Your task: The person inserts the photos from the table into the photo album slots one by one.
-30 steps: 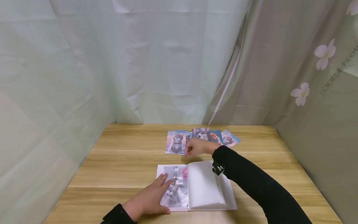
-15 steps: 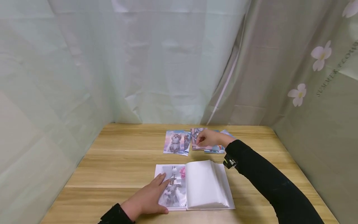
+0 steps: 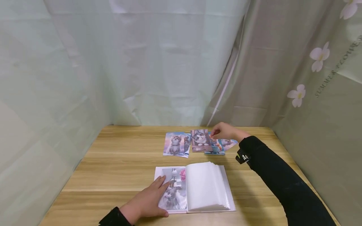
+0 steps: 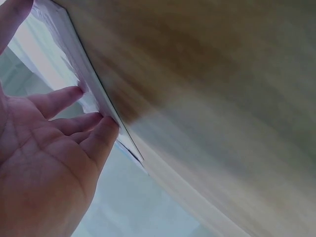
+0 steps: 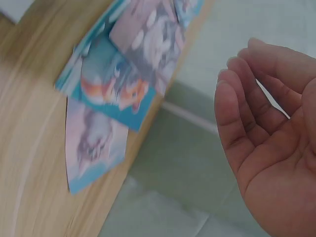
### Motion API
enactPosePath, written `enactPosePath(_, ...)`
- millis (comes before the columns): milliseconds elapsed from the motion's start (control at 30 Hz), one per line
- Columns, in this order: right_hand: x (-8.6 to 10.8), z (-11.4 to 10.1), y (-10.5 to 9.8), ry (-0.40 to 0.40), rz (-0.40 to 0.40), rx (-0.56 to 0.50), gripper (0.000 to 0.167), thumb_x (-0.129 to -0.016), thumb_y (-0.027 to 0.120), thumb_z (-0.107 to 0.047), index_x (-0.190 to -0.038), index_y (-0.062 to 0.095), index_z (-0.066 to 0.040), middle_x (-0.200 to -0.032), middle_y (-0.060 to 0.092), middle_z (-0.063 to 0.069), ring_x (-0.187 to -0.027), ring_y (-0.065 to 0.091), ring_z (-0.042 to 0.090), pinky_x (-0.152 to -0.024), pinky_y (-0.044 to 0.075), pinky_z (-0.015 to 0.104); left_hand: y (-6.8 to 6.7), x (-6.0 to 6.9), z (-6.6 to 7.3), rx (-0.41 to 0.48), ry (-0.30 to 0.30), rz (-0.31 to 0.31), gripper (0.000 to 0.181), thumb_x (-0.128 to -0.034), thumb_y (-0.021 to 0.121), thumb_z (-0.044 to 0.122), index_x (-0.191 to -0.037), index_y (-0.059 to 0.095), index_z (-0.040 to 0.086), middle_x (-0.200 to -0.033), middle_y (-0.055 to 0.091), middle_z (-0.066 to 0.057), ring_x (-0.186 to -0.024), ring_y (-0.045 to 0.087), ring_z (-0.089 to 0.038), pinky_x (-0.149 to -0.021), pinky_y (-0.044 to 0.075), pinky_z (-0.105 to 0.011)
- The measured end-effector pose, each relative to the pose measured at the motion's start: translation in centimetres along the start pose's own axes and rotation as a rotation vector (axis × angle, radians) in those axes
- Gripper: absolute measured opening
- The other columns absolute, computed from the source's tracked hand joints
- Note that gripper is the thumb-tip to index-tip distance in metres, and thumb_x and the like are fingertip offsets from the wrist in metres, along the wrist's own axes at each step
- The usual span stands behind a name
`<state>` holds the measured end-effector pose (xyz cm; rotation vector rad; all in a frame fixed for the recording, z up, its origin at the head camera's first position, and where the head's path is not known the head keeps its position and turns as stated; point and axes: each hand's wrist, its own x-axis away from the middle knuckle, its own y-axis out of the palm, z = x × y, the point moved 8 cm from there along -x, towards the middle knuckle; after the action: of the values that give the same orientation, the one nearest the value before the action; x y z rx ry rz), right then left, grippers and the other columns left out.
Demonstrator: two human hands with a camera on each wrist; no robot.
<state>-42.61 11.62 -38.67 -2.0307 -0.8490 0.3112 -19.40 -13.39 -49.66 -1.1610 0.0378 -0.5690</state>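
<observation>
The left hand (image 3: 148, 199) lies with spread fingers on the left page of an open photo album (image 3: 231, 191), over a grey cat picture (image 3: 176, 201). In the left wrist view that hand (image 4: 49, 148) touches the album's edge (image 4: 91, 84). Above the blue card with an orange animal (image 3: 216, 147) hovers the right hand (image 3: 226, 131). In the right wrist view the right hand (image 5: 276, 123) shows loosely bent fingers, thumb near the index finger, with nothing visible between them. Left of it in the head view are a grey cat card (image 3: 200, 138) and a kitten card (image 3: 173, 144).
A pink and blue card (image 3: 228, 143) lies partly under the right hand at the right end of the row. Pale curtains (image 3: 169, 62) hang behind and beside the wooden table (image 3: 121, 157). The album's right side carries a stack of blank pages (image 3: 207, 188).
The right hand has moved rightward along the cards, from the kitten card past the grey cat card, which is now uncovered. The left hand stays on the album, and the album pages at right have settled.
</observation>
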Motion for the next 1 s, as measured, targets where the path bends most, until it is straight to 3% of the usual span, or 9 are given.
enactPosePath(200,1.1,1.8,-2.4,0.046,0.039,0.030,0.009,-0.091,0.070,-0.003,-0.098,0.072,0.003,-0.085,0.071,0.005,-0.077,0.063,0.014,-0.072,0.053,0.031,0.2,0.1,-0.2,0.018,-0.012,-0.013,0.104,-0.0704,0.080,0.064,-0.153,0.041,0.014,-0.163,0.026,-0.017,-0.148,0.024,-0.041,-0.110,0.036,-0.060)
enactPosePath(433,2.0,3.5,-4.8,0.140,0.087,0.062,0.015,-0.094,0.068,-0.005,-0.105,0.072,0.004,-0.094,0.070,0.011,-0.086,0.064,0.023,-0.080,0.056,0.040,-0.1,0.4,0.0,0.013,0.007,0.019,0.106,-0.0707,0.081,0.063,-0.153,0.040,0.010,-0.162,0.025,-0.020,-0.147,0.025,-0.043,-0.110,0.035,-0.060)
enactPosePath(767,3.4,7.2,-4.6,0.237,0.115,0.031,0.016,-0.095,0.067,-0.007,-0.105,0.069,0.005,-0.095,0.069,0.014,-0.088,0.064,0.028,-0.079,0.055,0.041,-0.1,1.2,0.6,0.018,0.021,0.027,0.105,-0.0705,0.082,0.061,-0.152,0.041,0.009,-0.161,0.027,-0.022,-0.146,0.026,-0.045,-0.109,0.036,-0.060)
enactPosePath(1000,4.1,9.7,-3.6,0.338,0.123,-0.037,0.023,-0.096,0.064,-0.009,-0.112,0.065,0.008,-0.103,0.068,0.020,-0.098,0.063,0.036,-0.085,0.054,0.045,0.0,1.6,0.9,0.001,0.030,0.046,0.105,-0.0709,0.081,0.061,-0.152,0.041,0.007,-0.161,0.027,-0.022,-0.146,0.027,-0.044,-0.109,0.037,-0.059)
